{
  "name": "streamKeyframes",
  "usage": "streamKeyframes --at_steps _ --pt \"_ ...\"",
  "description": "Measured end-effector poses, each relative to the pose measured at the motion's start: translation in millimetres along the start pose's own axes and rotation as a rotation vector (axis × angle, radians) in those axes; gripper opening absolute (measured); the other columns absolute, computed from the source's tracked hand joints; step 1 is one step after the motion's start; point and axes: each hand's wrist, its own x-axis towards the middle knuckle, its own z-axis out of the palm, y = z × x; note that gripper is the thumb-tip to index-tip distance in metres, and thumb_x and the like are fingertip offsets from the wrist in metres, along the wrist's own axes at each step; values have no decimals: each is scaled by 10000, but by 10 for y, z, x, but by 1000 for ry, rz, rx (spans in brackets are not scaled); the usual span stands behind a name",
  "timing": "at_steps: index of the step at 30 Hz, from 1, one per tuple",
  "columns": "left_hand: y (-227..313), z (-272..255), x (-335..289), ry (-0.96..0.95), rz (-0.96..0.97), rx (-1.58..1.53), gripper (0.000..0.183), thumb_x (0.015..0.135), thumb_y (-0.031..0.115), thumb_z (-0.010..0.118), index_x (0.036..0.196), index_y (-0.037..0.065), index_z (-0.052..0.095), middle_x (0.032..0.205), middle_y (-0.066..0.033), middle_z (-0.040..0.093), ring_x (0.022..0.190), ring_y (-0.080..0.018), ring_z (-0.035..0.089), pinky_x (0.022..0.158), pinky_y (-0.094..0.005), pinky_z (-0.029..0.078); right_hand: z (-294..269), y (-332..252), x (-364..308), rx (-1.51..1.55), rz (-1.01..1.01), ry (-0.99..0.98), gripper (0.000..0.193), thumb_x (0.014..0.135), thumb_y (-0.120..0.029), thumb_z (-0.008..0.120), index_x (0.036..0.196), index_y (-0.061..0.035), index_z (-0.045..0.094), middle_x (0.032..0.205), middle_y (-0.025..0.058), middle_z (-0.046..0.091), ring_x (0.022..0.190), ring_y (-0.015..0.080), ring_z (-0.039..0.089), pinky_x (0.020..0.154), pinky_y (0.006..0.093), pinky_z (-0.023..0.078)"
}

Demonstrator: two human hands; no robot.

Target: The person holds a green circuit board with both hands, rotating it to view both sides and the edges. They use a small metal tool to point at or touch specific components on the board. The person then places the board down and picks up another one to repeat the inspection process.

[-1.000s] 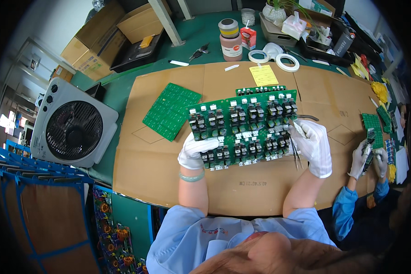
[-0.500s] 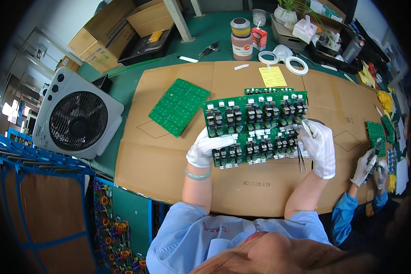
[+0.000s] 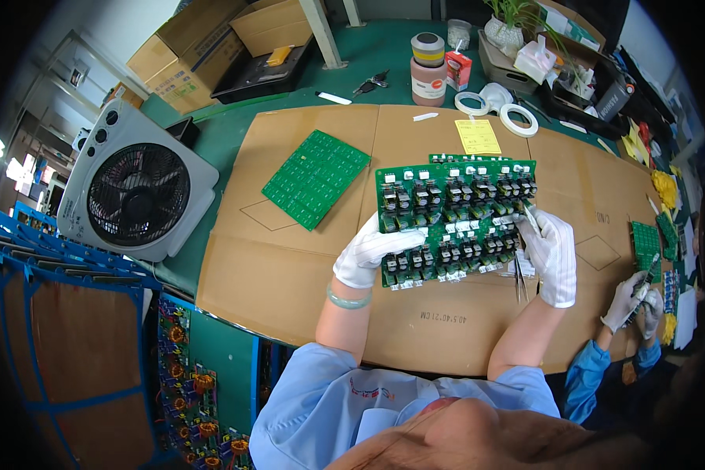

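A green circuit board (image 3: 456, 218) packed with rows of black components and white connectors is held up above the cardboard. My gloved left hand (image 3: 366, 252) grips its left edge, with fingers lying across the front. At the right edge, my gloved right hand (image 3: 552, 254) has the board between thumb and fingers; its fingertips are partly hidden. Another populated green board (image 3: 439, 158) shows just past the held board's far edge, mostly covered by it. Metal tweezers (image 3: 519, 283) lie below the board, near my right hand. A flat green panel (image 3: 315, 180) rests to the left.
Cardboard (image 3: 415, 337) covers the table. A grey fan (image 3: 137, 184) stands left. Tape rolls (image 3: 518, 121), a yellow paper slip (image 3: 478, 137) and a pink bottle (image 3: 428, 82) are at the far side. At right, a co-worker's gloved hands (image 3: 625, 301) hold a dark-edged board.
The held board has shifted a little to the right and turned slightly, my left hand moving with it. My right hand stays on its right edge. The whole view has also shifted slightly.
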Motion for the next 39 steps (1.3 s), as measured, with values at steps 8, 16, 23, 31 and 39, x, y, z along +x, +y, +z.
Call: streamKeyframes --at_steps 8,16,23,31,39 --pt "-23 -49 15 -43 -13 90 559 760 14 649 1293 4 483 1209 -87 585 1097 -161 547 965 -326 420 11 5 -3 -12 -7 17 161 850 -114 598 770 23 567 547 71 468 420 140 445 427 309 354" --pt "-30 9 -1 23 8 51 421 760 23 637 1169 -27 549 1137 -105 619 1020 -177 590 895 -326 465 -1 -23 2 -13 32 10 192 848 -122 605 733 24 557 546 66 469 434 133 444 436 304 357" --pt "-67 -72 10 -30 -33 28 475 764 50 663 1221 -6 548 1180 -95 605 1080 -165 564 948 -315 436 -27 -33 -10 15 75 38 150 814 -107 616 750 18 563 591 110 484 514 213 459 493 331 386" --pt "-247 -239 27 -124 259 203 282 815 56 619 1086 -22 629 1187 -152 600 1097 -225 573 958 -347 439 -22 -32 -9 44 77 46 115 762 -81 643 808 12 593 692 201 550 625 391 514 563 388 434" --pt "-346 -308 4 25 145 218 355 753 18 611 1102 -39 581 1079 -111 648 965 -195 624 850 -321 501 -62 -69 -11 37 113 15 120 762 -91 630 806 14 592 683 201 544 619 385 512 564 384 433"
